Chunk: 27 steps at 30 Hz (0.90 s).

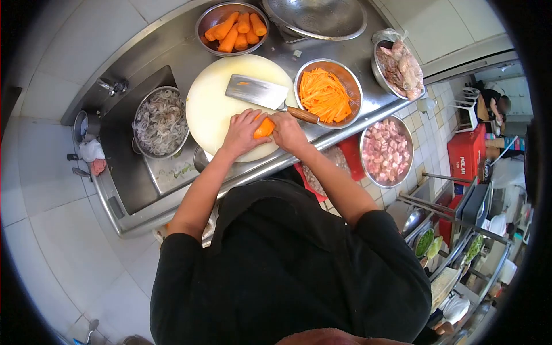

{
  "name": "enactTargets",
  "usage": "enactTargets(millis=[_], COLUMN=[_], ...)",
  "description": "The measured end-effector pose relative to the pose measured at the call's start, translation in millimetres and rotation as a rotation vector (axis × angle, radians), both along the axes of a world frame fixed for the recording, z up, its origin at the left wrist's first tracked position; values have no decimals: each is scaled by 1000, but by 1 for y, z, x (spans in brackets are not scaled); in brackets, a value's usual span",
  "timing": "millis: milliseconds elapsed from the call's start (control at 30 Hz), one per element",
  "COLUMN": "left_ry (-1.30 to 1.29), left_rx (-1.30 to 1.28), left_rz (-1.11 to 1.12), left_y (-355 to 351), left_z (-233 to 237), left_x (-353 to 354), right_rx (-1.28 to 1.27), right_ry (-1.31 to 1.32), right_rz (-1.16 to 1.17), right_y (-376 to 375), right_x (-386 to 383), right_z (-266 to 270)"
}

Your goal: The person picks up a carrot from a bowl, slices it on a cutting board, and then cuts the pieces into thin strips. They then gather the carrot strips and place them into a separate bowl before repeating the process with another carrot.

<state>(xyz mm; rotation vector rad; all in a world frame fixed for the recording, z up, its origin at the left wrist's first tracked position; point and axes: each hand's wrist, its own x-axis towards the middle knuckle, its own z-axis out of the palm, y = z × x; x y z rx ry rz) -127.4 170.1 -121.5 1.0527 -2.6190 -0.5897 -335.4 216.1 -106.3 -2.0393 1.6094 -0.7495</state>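
Note:
A peeled carrot piece (264,127) is held low over the round white cutting board (207,98). My left hand (241,135) is closed around its left side. My right hand (288,133) has its fingers curled against the carrot's right end; its fingertips are partly hidden. Flat on the board, just beyond both hands, lies a cleaver (256,91) with its wooden handle pointing right. The handle's end overlaps the rim of a metal bowl (359,95) that holds shredded carrot (325,95). Neither hand grips the cleaver.
Whole peeled carrots (236,31) fill a bowl at the back. A colander of translucent strips (161,123) sits in the sink (129,184). Bagged meat (402,66) stands at the counter's right end, with a bowl of diced meat (386,150) below. Far right, a person (493,103) is visible.

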Motion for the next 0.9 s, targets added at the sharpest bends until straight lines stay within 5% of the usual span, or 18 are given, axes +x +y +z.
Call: enactTargets(millis=[267, 367, 500, 900], left_ry=[-219, -126, 309, -117], left_rx=[-70, -25, 214, -10], left_rz=[94, 114, 160, -24], left_y=[35, 34, 18, 0], left_z=[8, 1, -2, 5], left_x=[9, 11, 33, 2], right_rx=[-6, 6, 26, 1], right_ry=[-60, -62, -65, -59], right_rz=[-77, -87, -87, -55], right_y=[19, 20, 19, 21], right_x=[1, 2, -1, -4], right_z=[-5, -2, 0, -9])
